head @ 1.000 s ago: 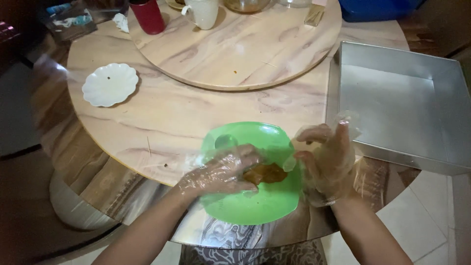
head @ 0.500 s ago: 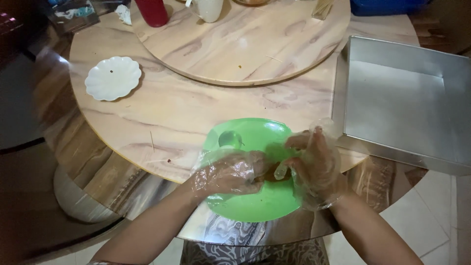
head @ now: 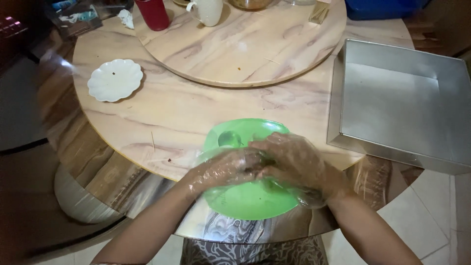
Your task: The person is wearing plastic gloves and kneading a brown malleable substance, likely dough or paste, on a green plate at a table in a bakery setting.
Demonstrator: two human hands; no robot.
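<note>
Now green bowl (head: 245, 201) beneath both hands

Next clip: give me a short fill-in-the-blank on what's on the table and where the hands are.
1. Both hands, the left hand and the right hand, are pressed together over a ____ plastic plate.
2. The hands wear thin, clear ____.
3. The square metal tray on the person's right is ____.
4. The small scalloped dish is ____ in colour.

Missing words: green; gloves; empty; white
</note>
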